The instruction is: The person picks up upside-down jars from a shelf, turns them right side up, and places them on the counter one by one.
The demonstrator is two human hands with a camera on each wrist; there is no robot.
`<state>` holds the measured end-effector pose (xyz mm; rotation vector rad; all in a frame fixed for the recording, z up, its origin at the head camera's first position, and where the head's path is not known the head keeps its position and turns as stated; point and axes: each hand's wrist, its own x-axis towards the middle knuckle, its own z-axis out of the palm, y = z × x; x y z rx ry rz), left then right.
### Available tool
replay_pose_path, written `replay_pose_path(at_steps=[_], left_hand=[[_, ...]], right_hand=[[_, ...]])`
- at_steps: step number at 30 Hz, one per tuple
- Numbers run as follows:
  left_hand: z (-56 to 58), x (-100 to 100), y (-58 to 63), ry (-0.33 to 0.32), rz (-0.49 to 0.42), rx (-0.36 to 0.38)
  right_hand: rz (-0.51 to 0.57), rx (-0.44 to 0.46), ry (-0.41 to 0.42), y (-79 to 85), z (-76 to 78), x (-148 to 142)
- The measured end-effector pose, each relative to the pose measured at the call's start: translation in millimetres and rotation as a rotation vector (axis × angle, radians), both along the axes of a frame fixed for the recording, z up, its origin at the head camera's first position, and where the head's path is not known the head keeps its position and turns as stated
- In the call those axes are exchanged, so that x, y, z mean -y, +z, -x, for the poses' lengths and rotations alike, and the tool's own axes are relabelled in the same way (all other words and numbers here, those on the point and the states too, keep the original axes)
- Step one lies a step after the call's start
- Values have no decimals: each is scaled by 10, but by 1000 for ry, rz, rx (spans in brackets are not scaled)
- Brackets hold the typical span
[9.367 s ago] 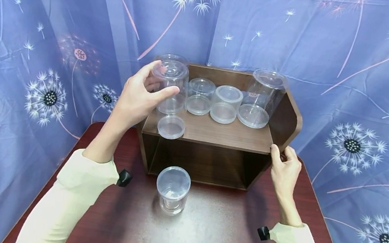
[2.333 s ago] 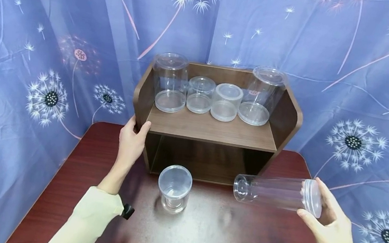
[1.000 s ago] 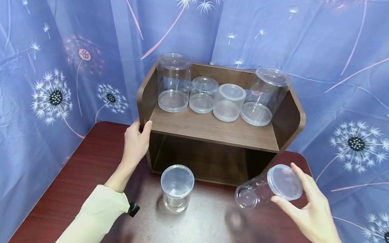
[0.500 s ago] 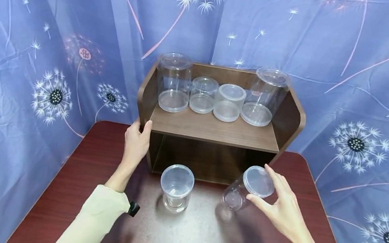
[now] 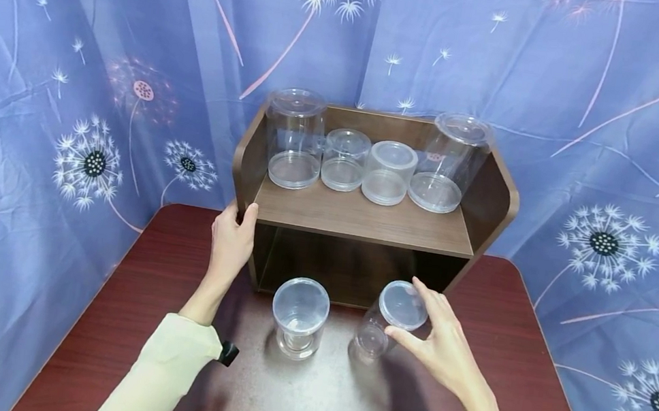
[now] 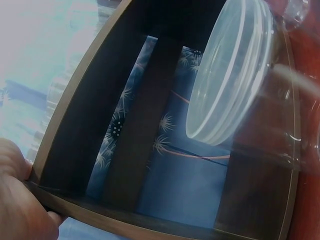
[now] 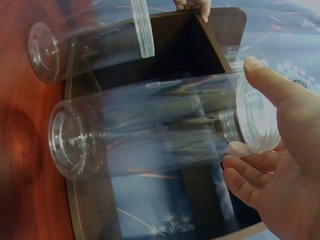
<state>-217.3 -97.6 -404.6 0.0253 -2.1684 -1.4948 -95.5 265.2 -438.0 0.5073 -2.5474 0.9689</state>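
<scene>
My right hand [image 5: 444, 346] grips the lidded end of a tall clear plastic jar [image 5: 378, 326] over the table, in front of the shelf's right half. Thumb and fingers lie around its lid [image 7: 257, 120]. The jar leans slightly; whether its base touches the table I cannot tell. To its left another tall clear jar [image 5: 299, 315] with a lid stands upright on the table. My left hand [image 5: 230, 245] holds the left side of the brown two-tier wooden shelf [image 5: 358, 224], thumb at the front edge where the upper board meets the side panel.
On the upper board stand a tall wide jar [image 5: 294, 139] at left, two short jars, one of them frosted [image 5: 389, 175], and another tall wide jar [image 5: 451, 166] at right. The shelf rests on a dark red table [image 5: 158, 294]. Blue dandelion-print curtains [image 5: 105, 68] hang behind.
Earlier my left hand was at the upper-left jar and my right at the shelf's right side. Since then, my right hand has brought a tall jar in from the right, turning it more upright.
</scene>
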Motion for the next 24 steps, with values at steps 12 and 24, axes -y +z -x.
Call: replay_pose_path(at_steps=[12, 24], left_hand=[[-2, 6, -4, -7, -8, -14], [-16, 9, 13, -16, -3, -12]], right_hand=[[-17, -15, 61, -180, 107, 225], [-29, -33, 89, -294, 154, 372]])
